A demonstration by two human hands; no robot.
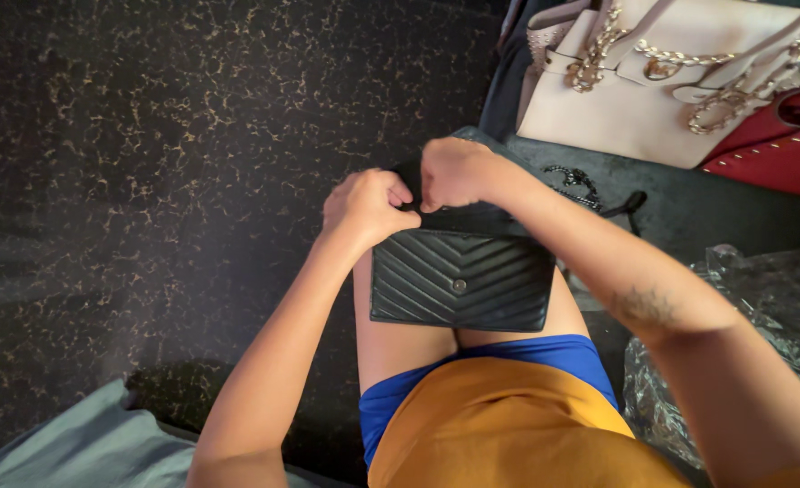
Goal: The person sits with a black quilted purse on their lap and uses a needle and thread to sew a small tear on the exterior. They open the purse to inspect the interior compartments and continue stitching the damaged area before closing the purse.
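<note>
A black quilted purse [459, 280] with a chevron pattern and a small snap stud lies across my bare knees. My left hand [364, 206] is closed on the purse's top left edge. My right hand [454, 172] is closed next to it, pinching the upper edge or flap of the same purse. The two fists touch each other above the purse. What lies between the fingers is hidden.
A cream handbag [653, 99] with gold chains stands at the upper right, a red bag [780, 149] beside it. Crinkled clear plastic [762, 307] lies at the right. The dark speckled floor [147, 181] fills the left. A grey cloth [84, 447] sits bottom left.
</note>
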